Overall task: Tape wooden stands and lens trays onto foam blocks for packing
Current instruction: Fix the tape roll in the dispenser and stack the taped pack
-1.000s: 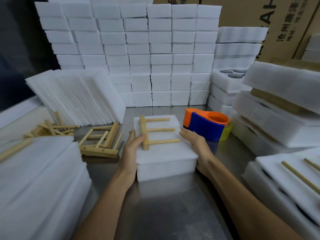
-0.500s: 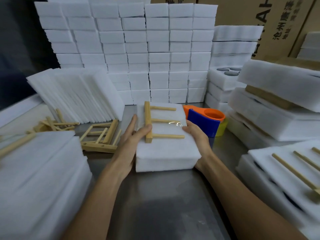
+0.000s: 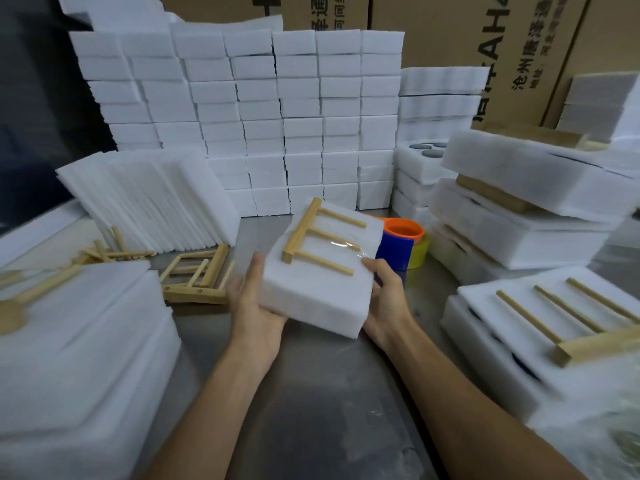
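Foam block (image 3: 313,299), with a wooden stand (image 3: 317,237) taped on top, is held tilted above the tabletop (image 3: 311,410). The left hand (image 3: 254,311) cups its near-left corner from beneath; the right hand (image 3: 384,299) grips the right edge, fingers curled round it. Only one clear strip shows (near the middle prong), so the stand could likely slide or peel loose if the tilt grows.

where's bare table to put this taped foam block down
Bare metal table lies straight below the foam block, between the forearms, bordered by foam stacks left and right. A narrow strip runs behind toward the tape dispenser. Left of the block, loose wooden stands crowd it.
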A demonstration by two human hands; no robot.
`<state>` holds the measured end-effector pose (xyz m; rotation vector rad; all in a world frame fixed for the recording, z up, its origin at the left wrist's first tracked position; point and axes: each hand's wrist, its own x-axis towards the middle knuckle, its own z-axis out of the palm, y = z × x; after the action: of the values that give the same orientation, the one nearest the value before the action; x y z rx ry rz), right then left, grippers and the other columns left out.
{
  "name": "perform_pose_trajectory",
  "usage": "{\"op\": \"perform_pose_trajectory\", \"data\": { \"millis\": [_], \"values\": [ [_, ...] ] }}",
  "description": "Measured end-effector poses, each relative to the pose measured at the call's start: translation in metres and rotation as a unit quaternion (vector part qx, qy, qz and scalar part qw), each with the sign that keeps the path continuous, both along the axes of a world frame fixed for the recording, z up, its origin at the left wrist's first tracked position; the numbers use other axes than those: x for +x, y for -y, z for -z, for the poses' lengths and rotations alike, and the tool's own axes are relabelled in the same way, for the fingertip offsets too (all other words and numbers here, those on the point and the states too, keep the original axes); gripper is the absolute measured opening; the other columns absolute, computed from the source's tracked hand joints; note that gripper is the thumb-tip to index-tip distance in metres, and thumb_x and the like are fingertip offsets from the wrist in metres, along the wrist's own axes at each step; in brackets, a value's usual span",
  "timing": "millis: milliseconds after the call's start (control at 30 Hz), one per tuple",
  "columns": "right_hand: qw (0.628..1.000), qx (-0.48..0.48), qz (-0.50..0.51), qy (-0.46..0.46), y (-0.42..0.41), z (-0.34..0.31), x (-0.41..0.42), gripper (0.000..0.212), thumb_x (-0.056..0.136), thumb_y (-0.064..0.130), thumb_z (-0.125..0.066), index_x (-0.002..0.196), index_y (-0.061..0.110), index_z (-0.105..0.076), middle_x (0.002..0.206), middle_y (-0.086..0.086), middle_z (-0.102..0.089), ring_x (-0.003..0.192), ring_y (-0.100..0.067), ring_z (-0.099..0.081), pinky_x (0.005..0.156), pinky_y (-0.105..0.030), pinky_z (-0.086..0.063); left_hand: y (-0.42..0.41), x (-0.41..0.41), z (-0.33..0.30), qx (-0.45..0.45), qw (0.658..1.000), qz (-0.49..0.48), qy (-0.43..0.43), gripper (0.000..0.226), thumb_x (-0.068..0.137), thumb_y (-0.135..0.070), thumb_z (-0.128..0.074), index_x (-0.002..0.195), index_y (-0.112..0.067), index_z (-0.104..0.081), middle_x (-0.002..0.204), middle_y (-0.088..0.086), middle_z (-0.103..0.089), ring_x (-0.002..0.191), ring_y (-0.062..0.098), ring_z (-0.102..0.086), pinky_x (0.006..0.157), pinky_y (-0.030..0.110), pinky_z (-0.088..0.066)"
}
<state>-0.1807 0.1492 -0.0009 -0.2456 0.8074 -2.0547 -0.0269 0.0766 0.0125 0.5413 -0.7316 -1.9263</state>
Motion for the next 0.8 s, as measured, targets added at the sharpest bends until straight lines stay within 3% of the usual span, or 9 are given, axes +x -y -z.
{"op": "perform_pose_trajectory", "data": {
  "millis": [67, 133, 233, 333, 367, 467, 567, 667, 800],
  "values": [
    [1.000, 0.005, -0.003, -0.003, -0.004, -0.001, 0.005, 0.048, 0.088, 0.005, -0.060, 0.135, -0.003, -0.053, 0.128, -0.026, -0.063, 0.120, -0.044, -0.060, 0.105, -0.058, -0.045, -0.012, -0.008, 0.002, 0.043, 0.998, -0.051, 0.018, 0.113, 0.049, -0.037, -0.094, 0.145, -0.027, -0.034, 0.131, 0.005, -0.063, 0.112, 0.024, -0.066, 0.087, 0.057, -0.055],
    [1.000, 0.009, -0.003, -0.004, -0.007, -0.001, 0.010, 0.049, 0.085, 0.004, -0.063, 0.132, -0.005, -0.056, 0.125, -0.025, -0.066, 0.117, -0.042, -0.062, 0.101, -0.055, -0.049, -0.026, -0.015, 0.005, 0.066, 0.993, -0.074, 0.063, 0.118, 0.039, -0.034, -0.093, 0.140, -0.033, -0.032, 0.128, 0.001, -0.061, 0.109, 0.023, -0.065, 0.083, 0.061, -0.055],
    [1.000, 0.002, -0.008, -0.006, -0.013, -0.001, 0.014, 0.048, 0.081, 0.009, -0.067, 0.127, -0.001, -0.060, 0.120, -0.022, -0.069, 0.112, -0.038, -0.066, 0.096, -0.052, -0.053, -0.040, -0.020, 0.011, 0.084, 0.989, -0.077, 0.098, 0.095, 0.052, -0.018, -0.094, 0.128, -0.028, -0.038, 0.122, 0.003, -0.063, 0.106, 0.024, -0.066, 0.075, 0.058, -0.058],
    [0.999, -0.009, 0.030, 0.014, -0.017, 0.000, 0.013, 0.029, 0.090, 0.021, -0.065, 0.115, 0.007, -0.067, 0.109, -0.013, -0.073, 0.094, -0.024, -0.073, 0.085, -0.040, -0.058, -0.041, -0.016, 0.010, 0.106, 0.988, -0.070, 0.083, 0.071, 0.064, -0.012, -0.088, 0.120, -0.028, -0.047, 0.117, 0.006, -0.067, 0.100, 0.025, -0.069, 0.068, 0.053, -0.060],
    [0.998, -0.016, 0.044, 0.031, -0.018, 0.001, 0.011, 0.030, 0.092, 0.026, -0.064, 0.116, 0.009, -0.068, 0.112, -0.012, -0.072, 0.097, -0.023, -0.072, 0.090, -0.040, -0.057, -0.040, -0.014, 0.009, 0.104, 0.989, -0.067, 0.082, 0.070, 0.065, -0.013, -0.086, 0.123, -0.027, -0.050, 0.117, 0.007, -0.068, 0.100, 0.026, -0.069, 0.069, 0.052, -0.060],
    [0.993, -0.060, 0.041, 0.095, -0.021, 0.004, 0.005, 0.047, 0.095, 0.041, -0.057, 0.132, 0.012, -0.062, 0.132, -0.014, -0.064, 0.122, -0.032, -0.061, 0.110, -0.049, -0.043, -0.043, -0.007, 0.000, 0.079, 0.992, -0.040, 0.094, 0.077, 0.059, -0.022, -0.080, 0.131, -0.022, -0.052, 0.117, 0.010, -0.070, 0.100, 0.030, -0.070, 0.078, 0.052, -0.059],
    [0.985, -0.113, 0.006, 0.127, -0.027, 0.005, 0.002, 0.057, 0.095, 0.053, -0.050, 0.137, 0.016, -0.060, 0.133, -0.014, -0.064, 0.125, -0.037, -0.058, 0.112, -0.051, -0.038, -0.049, -0.004, -0.009, 0.062, 0.993, -0.012, 0.098, 0.082, 0.054, -0.027, -0.074, 0.133, -0.018, -0.053, 0.116, 0.010, -0.071, 0.102, 0.032, -0.070, 0.087, 0.054, -0.056],
    [0.978, -0.138, -0.001, 0.154, -0.032, 0.009, -0.002, 0.073, 0.089, 0.071, -0.046, 0.132, 0.014, -0.060, 0.135, -0.016, -0.062, 0.126, -0.039, -0.057, 0.112, -0.052, -0.036, -0.054, -0.006, -0.019, 0.029, 0.996, 0.015, 0.087, 0.058, 0.067, -0.026, -0.070, 0.124, -0.016, -0.063, 0.115, 0.012, -0.072, 0.102, 0.033, -0.070, 0.093, 0.054, -0.054],
    [0.983, -0.142, -0.054, 0.103, -0.037, 0.000, -0.001, 0.041, 0.095, 0.056, -0.049, 0.109, 0.020, -0.062, 0.115, -0.005, -0.063, 0.107, -0.028, -0.059, 0.096, -0.039, -0.045, -0.061, -0.011, -0.033, -0.003, 0.993, 0.100, 0.057, 0.048, 0.078, -0.031, -0.060, 0.122, -0.014, -0.068, 0.112, 0.013, -0.071, 0.098, 0.035, -0.065, 0.097, 0.053, -0.048]
  ]
}}
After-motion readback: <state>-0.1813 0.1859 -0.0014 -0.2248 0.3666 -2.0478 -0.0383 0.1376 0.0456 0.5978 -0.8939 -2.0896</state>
